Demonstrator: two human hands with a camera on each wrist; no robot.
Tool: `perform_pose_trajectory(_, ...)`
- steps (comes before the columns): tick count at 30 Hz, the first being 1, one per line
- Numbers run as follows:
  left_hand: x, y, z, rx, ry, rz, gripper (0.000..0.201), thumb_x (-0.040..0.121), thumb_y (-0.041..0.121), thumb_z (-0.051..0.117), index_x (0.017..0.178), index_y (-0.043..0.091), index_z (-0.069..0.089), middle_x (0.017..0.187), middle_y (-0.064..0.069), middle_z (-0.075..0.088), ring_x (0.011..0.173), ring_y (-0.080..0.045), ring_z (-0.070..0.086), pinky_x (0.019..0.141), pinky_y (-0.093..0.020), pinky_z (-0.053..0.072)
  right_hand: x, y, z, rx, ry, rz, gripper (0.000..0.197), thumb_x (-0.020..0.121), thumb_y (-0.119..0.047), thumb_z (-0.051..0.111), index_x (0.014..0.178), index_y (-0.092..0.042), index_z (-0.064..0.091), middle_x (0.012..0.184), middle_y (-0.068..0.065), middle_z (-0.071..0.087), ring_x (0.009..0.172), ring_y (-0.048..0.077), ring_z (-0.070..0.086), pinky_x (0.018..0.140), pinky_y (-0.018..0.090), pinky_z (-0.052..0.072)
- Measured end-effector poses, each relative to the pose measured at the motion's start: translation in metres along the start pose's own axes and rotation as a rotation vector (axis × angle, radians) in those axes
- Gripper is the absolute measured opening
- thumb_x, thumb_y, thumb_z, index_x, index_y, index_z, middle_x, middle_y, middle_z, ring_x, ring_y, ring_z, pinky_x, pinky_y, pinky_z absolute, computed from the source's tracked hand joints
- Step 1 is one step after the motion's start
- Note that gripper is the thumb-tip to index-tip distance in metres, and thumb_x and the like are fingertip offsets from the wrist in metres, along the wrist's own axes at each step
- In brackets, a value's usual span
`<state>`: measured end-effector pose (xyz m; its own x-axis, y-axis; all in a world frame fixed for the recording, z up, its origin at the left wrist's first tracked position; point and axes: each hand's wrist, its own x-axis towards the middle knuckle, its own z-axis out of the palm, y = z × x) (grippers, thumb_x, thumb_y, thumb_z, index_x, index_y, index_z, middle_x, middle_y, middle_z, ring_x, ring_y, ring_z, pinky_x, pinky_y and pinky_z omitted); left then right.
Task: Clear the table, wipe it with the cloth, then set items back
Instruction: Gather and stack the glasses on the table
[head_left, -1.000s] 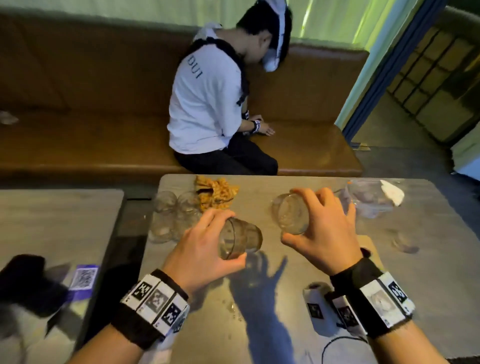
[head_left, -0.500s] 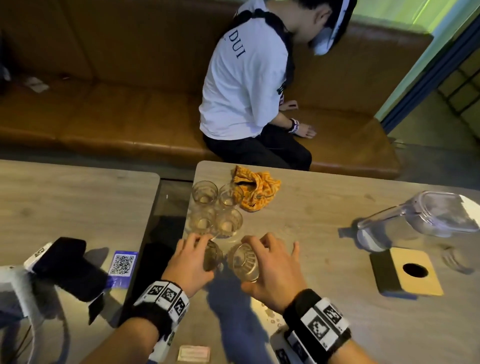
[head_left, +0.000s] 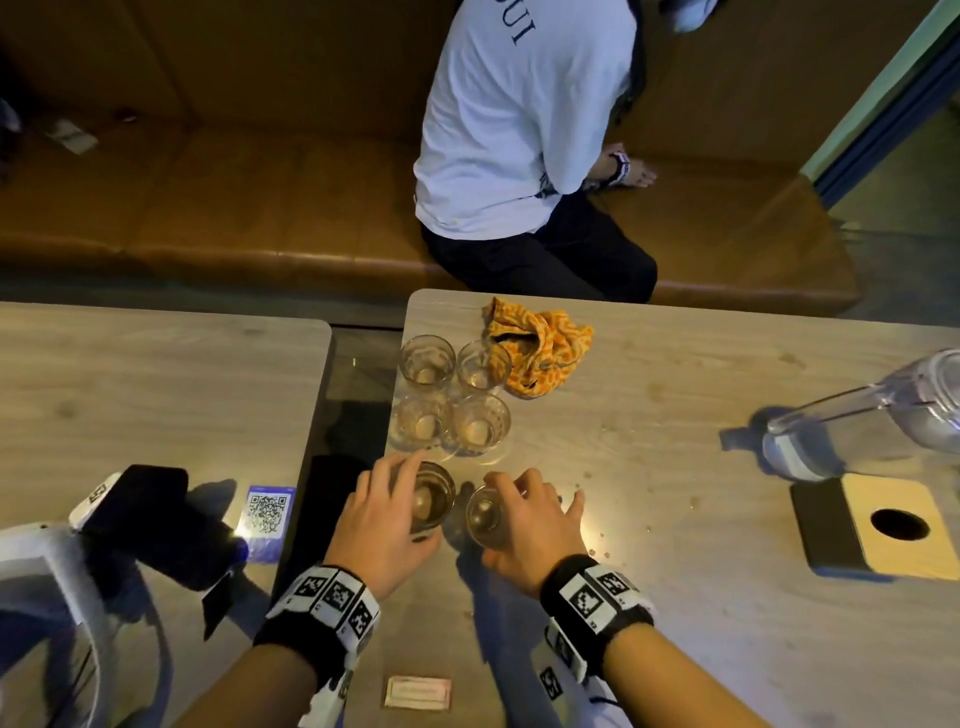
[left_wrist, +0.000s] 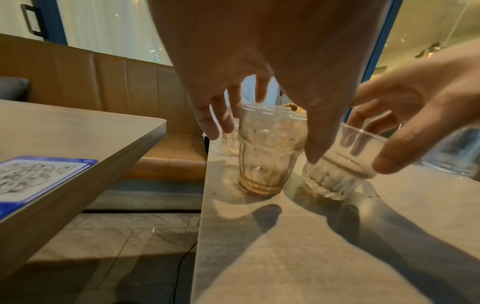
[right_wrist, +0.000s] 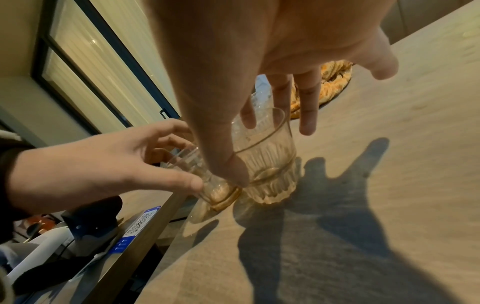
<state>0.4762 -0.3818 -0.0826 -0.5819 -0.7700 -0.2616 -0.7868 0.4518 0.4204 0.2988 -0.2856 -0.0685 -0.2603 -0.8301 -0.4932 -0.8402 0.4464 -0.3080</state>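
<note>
Two clear ribbed glasses stand side by side near the left edge of the wooden table (head_left: 675, 415). My left hand (head_left: 415, 499) grips the left glass (head_left: 434, 499) from above, thumb on its near side (left_wrist: 267, 150). My right hand (head_left: 493, 514) grips the right glass (head_left: 485, 517) by the rim, thumb pressed on its near wall (right_wrist: 267, 164). Both glasses touch the tabletop. Just beyond them stand several more empty glasses (head_left: 452, 400) in a tight group. A crumpled orange cloth (head_left: 540, 353) lies behind that group.
A clear pitcher (head_left: 857, 426) and a wooden block with a round hole (head_left: 893, 525) sit at the right. A second table (head_left: 156, 389) on the left carries a QR card (head_left: 267, 514) and a black-and-white device (head_left: 140, 514). A person (head_left: 519, 130) sits on the brown bench.
Both hands brought their glasses from mid-air leftward and down onto the table beside the group of glasses. The head view has tilted down and left.
</note>
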Motion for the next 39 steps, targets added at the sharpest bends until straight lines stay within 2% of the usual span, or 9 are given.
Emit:
perform_pose_trajectory(4,-0.018,-0.013,-0.002,-0.15,0.033,-0.053,0.085,0.076,0.055,0.07,0.145,0.033,0.025,0.137,0.01,0.034,0.124,-0.012,0.041,0.101,-0.037,0.045,0.002,-0.007,0.005,0.043,0.037,0.003,0.089,0.074,-0.048,0.072,0.144,-0.038,0.019,0.133,0.002,0.037,0.128,0.03,0.04,0.109,0.071,0.013)
perform_pose_trajectory(7,-0.024,-0.018,-0.004,-0.218,0.044,-0.065,0.073,0.082,0.055,0.065,0.143,0.036,0.03,0.137,0.013,0.038,0.122,-0.011,0.048,0.098,-0.036,0.048,-0.006,-0.009,0.006,0.069,0.093,0.05,0.101,0.071,-0.06,0.071,0.149,-0.039,0.009,0.142,0.001,0.033,0.136,0.028,0.029,0.108,0.071,0.011)
perform_pose_trajectory(9,-0.025,-0.019,-0.005,-0.228,0.052,-0.065,0.068,0.084,0.054,0.063,0.142,0.035,0.034,0.137,0.014,0.04,0.12,-0.011,0.05,0.097,-0.034,0.048,-0.013,-0.008,0.007,0.055,0.157,0.077,0.097,0.074,-0.064,0.067,0.149,-0.038,0.011,0.143,-0.001,0.035,0.137,0.025,0.029,0.109,0.07,0.012)
perform_pose_trajectory(11,-0.024,-0.018,-0.006,-0.24,0.046,-0.07,0.066,0.086,0.052,0.063,0.143,0.034,0.036,0.137,0.015,0.039,0.118,-0.01,0.051,0.097,-0.032,0.047,-0.017,-0.008,0.008,0.051,0.195,0.084,0.087,0.08,-0.061,0.064,0.148,-0.036,0.016,0.142,-0.004,0.039,0.136,0.021,0.032,0.11,0.069,0.013)
perform_pose_trajectory(18,-0.012,-0.014,-0.012,-0.242,0.048,-0.117,0.065,0.087,0.05,0.064,0.143,0.031,0.038,0.136,0.013,0.041,0.116,-0.008,0.052,0.094,-0.029,0.047,-0.002,-0.011,0.006,0.136,0.265,0.097,0.077,0.086,-0.048,0.066,0.147,-0.034,0.021,0.145,-0.008,0.041,0.136,0.018,0.034,0.112,0.067,0.014)
perform_pose_trajectory(25,0.001,-0.011,-0.018,-0.243,0.027,-0.13,0.064,0.087,0.048,0.064,0.143,0.031,0.038,0.138,0.012,0.04,0.116,-0.009,0.053,0.093,-0.029,0.046,0.006,-0.009,0.005,0.193,0.277,0.095,0.074,0.086,-0.044,0.067,0.146,-0.034,0.025,0.146,-0.009,0.04,0.136,0.018,0.035,0.113,0.066,0.011)
perform_pose_trajectory(36,0.007,-0.018,-0.02,-0.281,-0.008,-0.12,0.072,0.083,0.05,0.068,0.145,0.033,0.036,0.135,0.015,0.041,0.111,-0.004,0.052,0.093,-0.029,0.049,0.011,0.002,0.006,0.245,0.263,0.053,0.071,0.085,-0.049,0.066,0.143,-0.038,0.027,0.144,-0.013,0.042,0.137,0.015,0.033,0.114,0.063,0.013)
perform_pose_trajectory(39,0.008,-0.02,-0.022,-0.305,-0.006,-0.114,0.082,0.078,0.06,0.067,0.146,0.032,0.032,0.133,0.018,0.04,0.109,-0.002,0.052,0.092,-0.03,0.05,0.009,0.004,0.004,0.236,0.268,0.023,0.076,0.082,-0.06,0.063,0.143,-0.037,0.027,0.144,-0.013,0.041,0.137,0.015,0.033,0.114,0.061,0.018)
